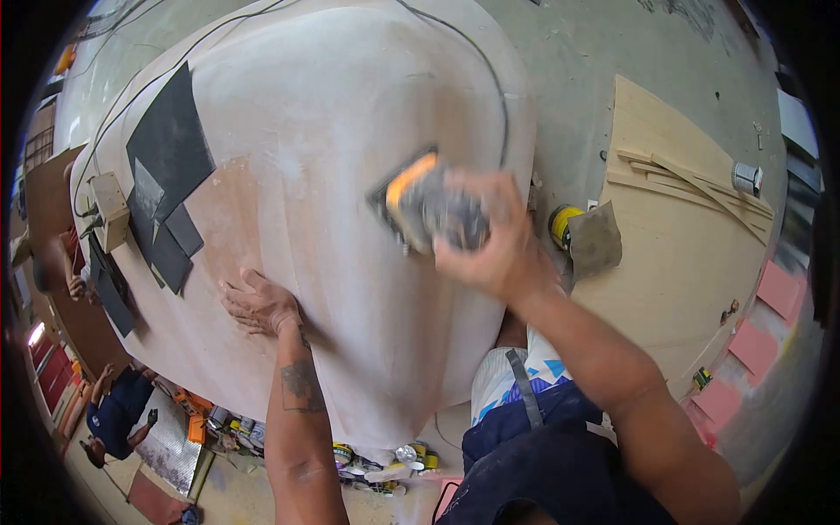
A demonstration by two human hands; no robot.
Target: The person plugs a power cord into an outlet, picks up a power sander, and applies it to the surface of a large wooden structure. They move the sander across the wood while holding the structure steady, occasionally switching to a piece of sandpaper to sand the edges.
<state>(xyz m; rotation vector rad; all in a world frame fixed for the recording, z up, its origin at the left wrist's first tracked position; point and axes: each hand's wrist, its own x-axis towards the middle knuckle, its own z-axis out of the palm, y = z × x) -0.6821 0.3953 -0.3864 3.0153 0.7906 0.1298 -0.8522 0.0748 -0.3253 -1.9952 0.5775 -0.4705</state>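
Observation:
Across the middle of the view spreads a large, smooth whitish curved panel (350,114) with pinkish-brown patches. My right hand (494,236) is wrapped round an orange and black power sander (429,206), whose pad is at the panel's surface; both are slightly blurred. My left hand (261,304) lies flat on the panel, to the left of the sander, with its fingers apart and nothing in it. Dark abrasive sheets (175,131) lie on the panel above my left hand, beside a small beige box (110,210).
Black cables (486,66) run over the panel. At right, a plywood sheet (665,236) bears thin wood strips and a can (746,178). A yellow-black tin (563,226) stands near the panel's right edge. Several cans (407,455) sit below. Two people are at the left.

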